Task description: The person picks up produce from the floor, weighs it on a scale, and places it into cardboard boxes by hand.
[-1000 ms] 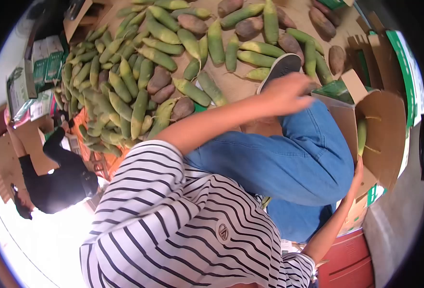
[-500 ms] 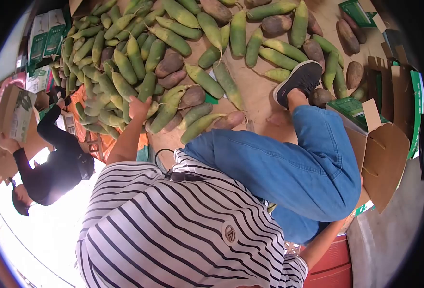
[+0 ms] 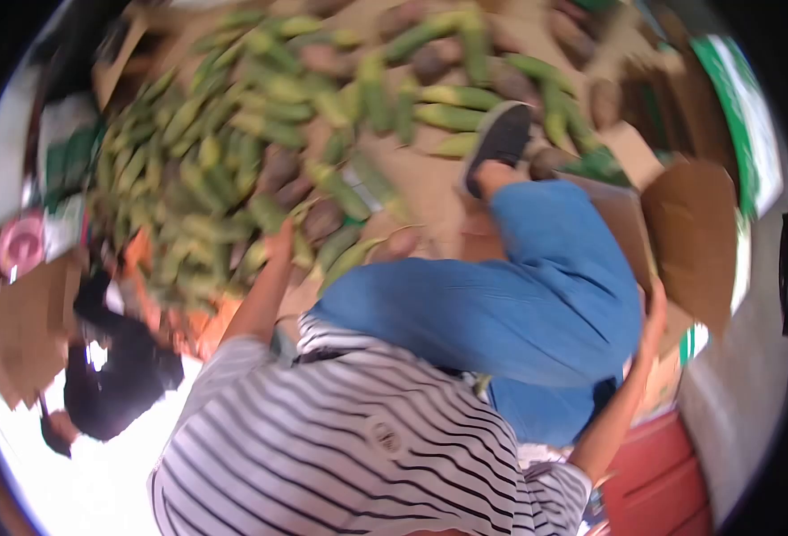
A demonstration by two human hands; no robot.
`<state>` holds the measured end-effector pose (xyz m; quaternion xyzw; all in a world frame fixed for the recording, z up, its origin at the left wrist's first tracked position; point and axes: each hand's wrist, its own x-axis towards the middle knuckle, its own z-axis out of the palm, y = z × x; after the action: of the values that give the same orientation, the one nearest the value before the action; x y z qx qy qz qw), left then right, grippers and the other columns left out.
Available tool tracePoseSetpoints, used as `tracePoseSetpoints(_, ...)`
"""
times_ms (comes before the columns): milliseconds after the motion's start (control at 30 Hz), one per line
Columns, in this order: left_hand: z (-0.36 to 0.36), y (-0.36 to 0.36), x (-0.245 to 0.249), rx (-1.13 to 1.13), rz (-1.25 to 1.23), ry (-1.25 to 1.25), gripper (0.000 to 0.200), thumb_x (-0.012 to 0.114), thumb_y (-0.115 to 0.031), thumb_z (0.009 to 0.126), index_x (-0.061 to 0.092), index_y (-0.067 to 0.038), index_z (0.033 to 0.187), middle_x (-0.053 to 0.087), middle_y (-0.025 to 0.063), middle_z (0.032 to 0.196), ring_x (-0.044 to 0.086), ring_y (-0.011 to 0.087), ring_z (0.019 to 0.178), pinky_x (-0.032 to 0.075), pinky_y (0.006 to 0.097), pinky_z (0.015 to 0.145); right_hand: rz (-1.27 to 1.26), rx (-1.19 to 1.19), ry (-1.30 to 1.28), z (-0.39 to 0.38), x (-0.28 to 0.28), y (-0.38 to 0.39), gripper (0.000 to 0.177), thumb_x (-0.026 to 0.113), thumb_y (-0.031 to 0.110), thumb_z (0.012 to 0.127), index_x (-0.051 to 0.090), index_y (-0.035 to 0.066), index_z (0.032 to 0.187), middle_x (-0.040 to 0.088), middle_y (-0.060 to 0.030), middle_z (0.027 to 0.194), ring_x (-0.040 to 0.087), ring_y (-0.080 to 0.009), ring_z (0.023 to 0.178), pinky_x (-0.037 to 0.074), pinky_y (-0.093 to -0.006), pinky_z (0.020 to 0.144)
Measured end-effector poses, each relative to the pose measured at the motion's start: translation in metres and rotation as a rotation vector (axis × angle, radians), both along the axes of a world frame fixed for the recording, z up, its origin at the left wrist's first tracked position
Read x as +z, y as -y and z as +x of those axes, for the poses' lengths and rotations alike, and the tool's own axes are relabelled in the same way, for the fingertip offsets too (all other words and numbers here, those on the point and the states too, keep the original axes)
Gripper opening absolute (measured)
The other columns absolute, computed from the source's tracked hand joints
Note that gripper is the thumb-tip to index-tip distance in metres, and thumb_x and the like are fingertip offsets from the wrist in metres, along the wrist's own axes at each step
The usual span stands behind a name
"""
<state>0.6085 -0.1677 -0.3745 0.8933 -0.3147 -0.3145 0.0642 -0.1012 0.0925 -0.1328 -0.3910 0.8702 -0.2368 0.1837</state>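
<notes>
My left hand (image 3: pixel 278 246), blurred, is closed on the lower end of a green radish (image 3: pixel 267 213) at the near edge of a large heap of green radishes (image 3: pixel 206 170). Dark reddish-brown roots (image 3: pixel 324 219) lie among them. At the right, my right hand (image 3: pixel 651 317) rests against the side of an open cardboard box (image 3: pixel 604 210), its fingers stretched out and holding nothing. The box's flap (image 3: pixel 693 241) is folded outward just beyond that hand.
My bent leg in blue trousers (image 3: pixel 474 304) and my dark shoe (image 3: pixel 501 143) lie between my hands. A person in black (image 3: pixel 121 375) is at the left beside a carton (image 3: pixel 28 326). A red surface (image 3: pixel 657 482) shows at the lower right.
The view has shifted and blurred. My right hand has come into sight at the box, where before it was hidden behind my leg. My left hand and its radish appear lower.
</notes>
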Motion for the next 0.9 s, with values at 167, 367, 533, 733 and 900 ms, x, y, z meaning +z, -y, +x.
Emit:
tracePoseSetpoints(167,-0.139,0.016,0.129,-0.306,-0.366,-0.529,0.044,0.070,-0.024,0.083,0.056,0.003,0.115,0.063,0.0100,0.104,0.060,0.0187,0.088,0.049,0.0316,0.076,0.088,0.115,-0.293,0.023,0.032,0.021,0.024,0.062,0.018,0.085,0.059,0.005,0.105,0.060,-0.0161,0.102,0.057,-0.0356,0.097,0.047,-0.0414,0.082)
tracePoseSetpoints(367,-0.365,0.048,0.269,-1.071,-0.656,-0.683,0.061,0.070,-0.011,0.078,0.043,0.002,0.131,0.056,0.0118,0.118,0.054,0.0192,0.104,0.043,0.0323,0.091,0.120,0.082,-0.259,0.030,0.035,0.022,0.020,0.059,0.016,0.086,0.054,0.010,0.104,0.058,-0.0124,0.093,0.057,-0.0336,0.091,0.046,-0.0444,0.075)
tracePoseSetpoints(533,-0.539,0.030,0.348,-1.732,-1.215,-0.914,0.071,0.076,-0.017,0.064,0.049,-0.006,0.128,0.056,0.0149,0.112,0.054,0.0313,0.101,0.044,0.0405,0.087,0.128,0.049,-0.214,0.033,0.038,0.020,0.023,0.058,0.017,0.088,0.055,0.011,0.109,0.058,-0.0109,0.097,0.058,-0.0326,0.093,0.046,-0.0421,0.077)
tracePoseSetpoints(733,-0.604,0.008,0.319,-2.042,-1.146,-0.722,0.054,0.071,-0.016,0.074,0.052,-0.007,0.125,0.056,0.0157,0.101,0.055,0.0345,0.093,0.045,0.0387,0.083,0.084,0.101,-0.264,0.028,0.033,0.019,0.023,0.061,0.015,0.086,0.056,0.007,0.107,0.060,-0.0149,0.099,0.058,-0.0358,0.093,0.047,-0.0437,0.078)
tracePoseSetpoints(900,-0.459,0.066,0.244,-1.665,-0.833,-0.641,0.036,0.066,-0.013,0.080,0.057,-0.004,0.113,0.058,0.0150,0.093,0.058,0.0311,0.086,0.047,0.0364,0.075,0.088,0.132,-0.271,0.021,0.027,0.021,0.023,0.061,0.015,0.085,0.056,0.006,0.105,0.060,-0.0162,0.098,0.057,-0.0364,0.097,0.047,-0.0426,0.080)
